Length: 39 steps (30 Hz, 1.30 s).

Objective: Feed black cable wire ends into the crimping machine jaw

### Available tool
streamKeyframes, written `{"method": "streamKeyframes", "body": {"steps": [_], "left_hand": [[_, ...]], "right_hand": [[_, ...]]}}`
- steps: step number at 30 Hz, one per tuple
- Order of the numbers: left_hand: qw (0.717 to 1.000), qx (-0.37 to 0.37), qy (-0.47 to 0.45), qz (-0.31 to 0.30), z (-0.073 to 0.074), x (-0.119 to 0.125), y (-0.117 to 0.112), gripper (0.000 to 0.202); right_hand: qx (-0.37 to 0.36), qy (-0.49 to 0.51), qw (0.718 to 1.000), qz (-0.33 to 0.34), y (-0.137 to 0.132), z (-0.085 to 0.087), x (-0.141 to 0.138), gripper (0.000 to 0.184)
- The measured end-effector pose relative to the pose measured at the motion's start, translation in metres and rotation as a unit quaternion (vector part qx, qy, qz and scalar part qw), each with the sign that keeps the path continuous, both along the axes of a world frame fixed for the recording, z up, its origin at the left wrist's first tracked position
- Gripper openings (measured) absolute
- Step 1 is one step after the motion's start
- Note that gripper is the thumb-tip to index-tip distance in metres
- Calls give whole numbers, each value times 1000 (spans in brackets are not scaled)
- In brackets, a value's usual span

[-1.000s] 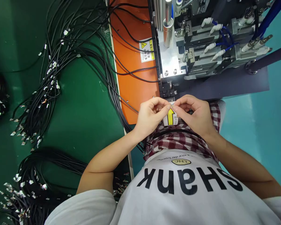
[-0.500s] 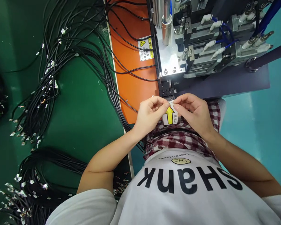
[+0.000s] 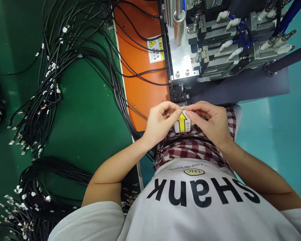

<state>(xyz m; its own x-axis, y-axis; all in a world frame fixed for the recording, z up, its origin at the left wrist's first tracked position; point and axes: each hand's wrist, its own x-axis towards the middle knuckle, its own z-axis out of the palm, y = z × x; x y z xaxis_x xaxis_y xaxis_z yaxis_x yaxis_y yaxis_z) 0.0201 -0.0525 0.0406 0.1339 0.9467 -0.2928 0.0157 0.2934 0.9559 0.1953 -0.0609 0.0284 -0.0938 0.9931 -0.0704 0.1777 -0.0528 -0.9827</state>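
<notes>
My left hand (image 3: pixel 160 122) and my right hand (image 3: pixel 212 122) meet fingertip to fingertip just in front of the machine's black jaw block (image 3: pixel 178 94). Both pinch a tiny pale piece (image 3: pixel 184 108) between thumb and forefinger; it is too small to name. Right below the fingertips is a white label with a yellow arrow (image 3: pixel 182 122). Above the jaw block stands the machine's metal head (image 3: pixel 182 60) with a steel cylinder (image 3: pixel 178 25).
An orange machine panel (image 3: pixel 140 67) with a warning sticker (image 3: pixel 155 50) lies left of the head, crossed by black cables. Bundles of black cables with metal ends (image 3: pixel 47 93) cover the green bench (image 3: pixel 90 117); another bundle (image 3: pixel 35 194) lies at lower left. Pneumatic cylinders (image 3: pixel 240 47) sit at right.
Both hands have stayed pinched together by the jaw block, shifting only slightly towards it. The view has drifted a little.
</notes>
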Motion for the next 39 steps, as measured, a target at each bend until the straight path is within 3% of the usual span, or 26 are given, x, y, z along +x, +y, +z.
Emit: {"method": "streamKeyframes", "body": {"steps": [9,16,26,39], "left_hand": [[999,38,33,-4,-3,0,-1,26],[999,42,24,-19,-4,0,-1,21],[999,22,19,-37,-5,-2,3,17],[1000,-9,20,0,1,-2,2,21]], "right_hand": [[47,-31,998,-20,3,2,-5,4],[-37,24,999,16,8,-1,-3,13],[-45,35,998,15,6,-2,-5,16],[-85,91,992,21,7,-5,1,17]]}}
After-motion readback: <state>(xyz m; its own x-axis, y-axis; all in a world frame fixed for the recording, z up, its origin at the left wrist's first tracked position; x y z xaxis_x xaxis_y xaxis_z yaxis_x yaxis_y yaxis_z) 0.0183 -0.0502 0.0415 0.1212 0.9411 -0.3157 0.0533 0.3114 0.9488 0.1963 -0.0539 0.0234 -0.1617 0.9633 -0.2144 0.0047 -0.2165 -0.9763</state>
